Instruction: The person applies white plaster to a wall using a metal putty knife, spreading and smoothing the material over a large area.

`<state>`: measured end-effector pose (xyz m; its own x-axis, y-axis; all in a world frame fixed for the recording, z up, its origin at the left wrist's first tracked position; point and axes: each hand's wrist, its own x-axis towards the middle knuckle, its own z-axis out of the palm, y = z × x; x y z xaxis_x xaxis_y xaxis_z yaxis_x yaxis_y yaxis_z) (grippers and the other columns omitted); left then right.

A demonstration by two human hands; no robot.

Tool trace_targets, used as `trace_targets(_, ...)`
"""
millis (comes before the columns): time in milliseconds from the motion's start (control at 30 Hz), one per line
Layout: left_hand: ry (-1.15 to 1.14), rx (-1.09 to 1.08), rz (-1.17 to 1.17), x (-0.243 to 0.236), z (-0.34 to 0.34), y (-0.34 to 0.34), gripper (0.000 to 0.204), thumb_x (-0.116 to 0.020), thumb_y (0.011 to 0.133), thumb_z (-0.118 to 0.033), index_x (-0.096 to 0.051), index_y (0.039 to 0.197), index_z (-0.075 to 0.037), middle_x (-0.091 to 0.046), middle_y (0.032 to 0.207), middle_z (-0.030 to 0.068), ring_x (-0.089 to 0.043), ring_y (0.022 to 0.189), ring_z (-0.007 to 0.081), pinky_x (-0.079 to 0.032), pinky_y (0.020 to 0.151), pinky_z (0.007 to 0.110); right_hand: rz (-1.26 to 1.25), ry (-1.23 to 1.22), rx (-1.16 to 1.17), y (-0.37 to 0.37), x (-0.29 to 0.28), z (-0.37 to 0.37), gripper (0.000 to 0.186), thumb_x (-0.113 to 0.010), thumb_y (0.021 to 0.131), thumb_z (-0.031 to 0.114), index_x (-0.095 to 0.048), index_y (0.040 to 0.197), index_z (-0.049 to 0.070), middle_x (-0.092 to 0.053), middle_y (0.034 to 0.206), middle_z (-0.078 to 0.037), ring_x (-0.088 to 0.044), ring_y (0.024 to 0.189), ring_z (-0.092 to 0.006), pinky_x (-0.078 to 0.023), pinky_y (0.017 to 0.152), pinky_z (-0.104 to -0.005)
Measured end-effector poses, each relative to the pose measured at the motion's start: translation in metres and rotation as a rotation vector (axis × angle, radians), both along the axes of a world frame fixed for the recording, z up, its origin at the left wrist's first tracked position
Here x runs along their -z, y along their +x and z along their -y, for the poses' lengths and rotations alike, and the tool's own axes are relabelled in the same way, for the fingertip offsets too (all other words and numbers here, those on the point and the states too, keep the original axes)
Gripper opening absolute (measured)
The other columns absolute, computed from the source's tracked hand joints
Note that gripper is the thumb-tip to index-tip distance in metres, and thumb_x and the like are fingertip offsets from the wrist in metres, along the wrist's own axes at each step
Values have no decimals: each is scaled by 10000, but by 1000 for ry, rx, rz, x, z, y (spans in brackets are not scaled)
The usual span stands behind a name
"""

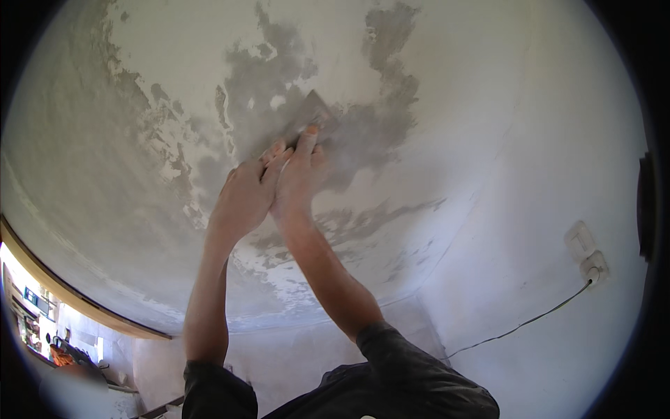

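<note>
Both my arms reach up to a patchy plastered surface (447,91), where bare grey areas show between pale ones. My right hand (296,181) grips a flat grey scraper (315,108), its thumb or a finger lying on the plate. The scraper rests against the grey patch with one corner pointing up. My left hand (244,195) is pressed close beside the right one, its fingers bent at the scraper's lower left edge. The hands partly cover the scraper, so its handle, if any, is hidden. Pale dust coats my fingers.
On the right wall, a white socket (594,269) holds a plug with a dark cable (520,326) running down left. A brown curved edge (77,297) borders a bright opening at lower left, with cluttered items (66,353) beyond. A dark object (645,207) sits at the far right.
</note>
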<state>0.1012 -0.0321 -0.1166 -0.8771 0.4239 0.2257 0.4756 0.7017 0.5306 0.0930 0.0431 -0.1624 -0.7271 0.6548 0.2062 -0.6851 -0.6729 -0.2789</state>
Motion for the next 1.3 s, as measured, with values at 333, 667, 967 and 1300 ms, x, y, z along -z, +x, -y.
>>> trace_targets(333,-94,187,-32,-26,-82,22,417,-456,1002,-339,-683,1119,-8,-672,900,258,-661,861,397,-508,798,439,-28,-43,106,18,-18,-85,434,-393,1059,384,-492,809,42,-536,714,-50,-510,632,-130,-437,535,-281)
trace_targets(667,249,301,-32,45,-40,9,387,-481,1010,-311,-663,1046,30,-609,714,222,-629,689,331,-486,671,404,153,256,99,26,30,-56,423,-402,1058,384,-475,832,34,-528,672,-48,-522,552,-146,-439,498,-293)
trace_targets(967,487,218,555,145,-4,53,306,-549,1005,-264,-584,1007,40,-586,660,47,-502,455,80,-369,413,257,352,248,-27,61,132,-44,400,-413,1050,413,-465,946,31,-547,671,-55,-519,531,-114,-467,503,-271)
trace_targets(1300,398,239,165,199,-51,87,274,-535,977,-175,-485,1156,26,-665,908,235,-678,868,363,-511,743,414,417,309,10,96,171,-73,342,-458,1046,346,-447,1124,13,-581,818,-75,-582,699,-140,-509,653,-281)
